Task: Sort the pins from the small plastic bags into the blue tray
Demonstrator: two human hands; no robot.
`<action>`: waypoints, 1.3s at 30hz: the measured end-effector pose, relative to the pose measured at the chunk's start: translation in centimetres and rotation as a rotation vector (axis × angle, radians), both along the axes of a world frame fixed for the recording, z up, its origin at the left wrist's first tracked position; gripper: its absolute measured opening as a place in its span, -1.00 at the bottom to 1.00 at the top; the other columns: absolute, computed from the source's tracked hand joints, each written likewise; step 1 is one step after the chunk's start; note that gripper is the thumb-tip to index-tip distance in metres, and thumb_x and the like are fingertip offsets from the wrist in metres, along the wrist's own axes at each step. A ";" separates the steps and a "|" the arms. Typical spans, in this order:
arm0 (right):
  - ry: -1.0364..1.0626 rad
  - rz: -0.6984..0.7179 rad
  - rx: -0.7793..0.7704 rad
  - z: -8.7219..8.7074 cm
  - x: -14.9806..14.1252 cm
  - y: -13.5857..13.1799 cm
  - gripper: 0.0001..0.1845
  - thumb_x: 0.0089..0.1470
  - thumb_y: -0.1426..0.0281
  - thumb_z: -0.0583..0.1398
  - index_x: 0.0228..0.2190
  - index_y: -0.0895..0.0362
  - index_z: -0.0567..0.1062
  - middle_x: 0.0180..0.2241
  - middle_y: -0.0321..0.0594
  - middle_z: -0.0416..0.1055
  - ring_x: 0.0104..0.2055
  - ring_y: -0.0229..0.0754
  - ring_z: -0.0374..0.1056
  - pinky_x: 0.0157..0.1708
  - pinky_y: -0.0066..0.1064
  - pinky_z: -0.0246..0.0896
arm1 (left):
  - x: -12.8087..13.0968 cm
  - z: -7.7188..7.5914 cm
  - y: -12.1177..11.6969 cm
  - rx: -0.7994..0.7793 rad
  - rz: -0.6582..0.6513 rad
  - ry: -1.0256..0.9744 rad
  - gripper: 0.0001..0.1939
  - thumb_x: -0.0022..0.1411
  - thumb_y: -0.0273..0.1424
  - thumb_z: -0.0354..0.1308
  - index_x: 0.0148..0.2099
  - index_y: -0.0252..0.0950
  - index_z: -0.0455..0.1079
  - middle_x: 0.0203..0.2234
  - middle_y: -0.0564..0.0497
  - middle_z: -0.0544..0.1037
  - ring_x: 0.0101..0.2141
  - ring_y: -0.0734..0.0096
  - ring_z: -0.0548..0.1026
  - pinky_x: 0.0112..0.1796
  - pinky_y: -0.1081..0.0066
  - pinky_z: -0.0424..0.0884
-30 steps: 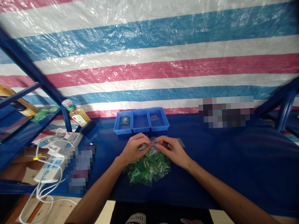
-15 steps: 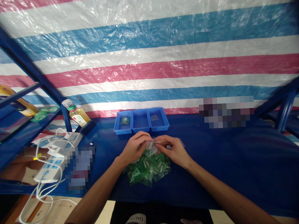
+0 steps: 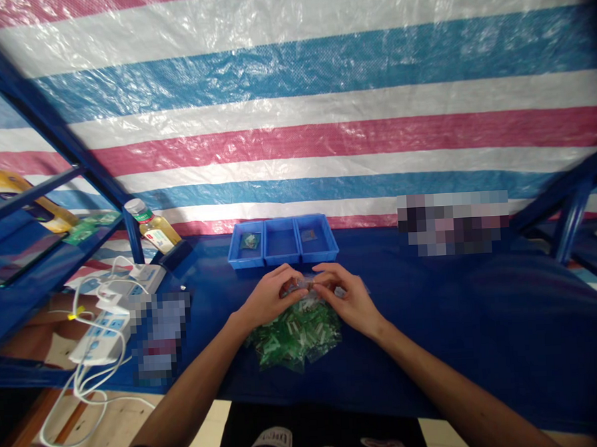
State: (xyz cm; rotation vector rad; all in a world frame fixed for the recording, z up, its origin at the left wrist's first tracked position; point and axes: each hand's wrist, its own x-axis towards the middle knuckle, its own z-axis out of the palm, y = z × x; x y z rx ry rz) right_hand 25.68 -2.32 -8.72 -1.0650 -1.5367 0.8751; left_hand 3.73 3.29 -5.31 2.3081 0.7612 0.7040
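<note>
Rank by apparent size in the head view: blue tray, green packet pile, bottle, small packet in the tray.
1. Blue tray and green packet pile: they look alike, and the pile is nearer, so unsure.
2. Bottle
3. Small packet

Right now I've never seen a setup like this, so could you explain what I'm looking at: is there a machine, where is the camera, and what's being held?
There is no machine here: these are a person's own bare hands, seen from one camera worn on the head, looking forward and down. The left hand and right hand meet over a heap of small green plastic bags, and their fingertips pinch a small clear plastic packet; what it contains is hard to tell. The surface is a blue-covered table. On it sit a blue three-compartment tray and, to the left, a white power strip. A striped tarpaulin hangs behind.
</note>
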 end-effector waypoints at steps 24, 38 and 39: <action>-0.208 0.116 0.145 0.4 -0.1 0.4 -0.82 0.31 0.26 0.21 -0.29 0.06 0.56 -0.29 -0.20 0.47 -0.44 -0.22 0.31 -0.42 -0.36 0.23 | -0.2 0.2 -0.1 0.061 -0.092 0.034 -0.72 0.42 -0.29 0.15 -0.34 -0.32 0.37 -0.45 0.04 0.41 -0.43 0.48 0.37 -0.35 0.48 0.29; -0.159 0.090 0.165 0.5 0.1 0.0 -0.79 0.32 0.27 0.22 -0.37 0.06 0.53 -0.35 -0.19 0.49 -0.35 -0.14 0.38 -0.36 -0.32 0.27 | -0.2 0.0 -0.3 0.092 -0.088 -0.005 -0.85 0.37 -0.35 0.19 -0.10 -0.32 0.49 -0.27 -0.08 0.55 -0.26 0.36 0.50 -0.18 0.40 0.42; -0.164 0.085 0.164 0.5 0.1 0.0 -0.79 0.32 0.27 0.22 -0.36 0.06 0.53 -0.35 -0.19 0.48 -0.36 -0.14 0.37 -0.37 -0.33 0.26 | -0.2 -0.1 -0.3 0.091 -0.089 -0.004 -0.85 0.38 -0.35 0.18 -0.11 -0.32 0.49 -0.27 -0.08 0.56 -0.25 0.36 0.50 -0.17 0.40 0.42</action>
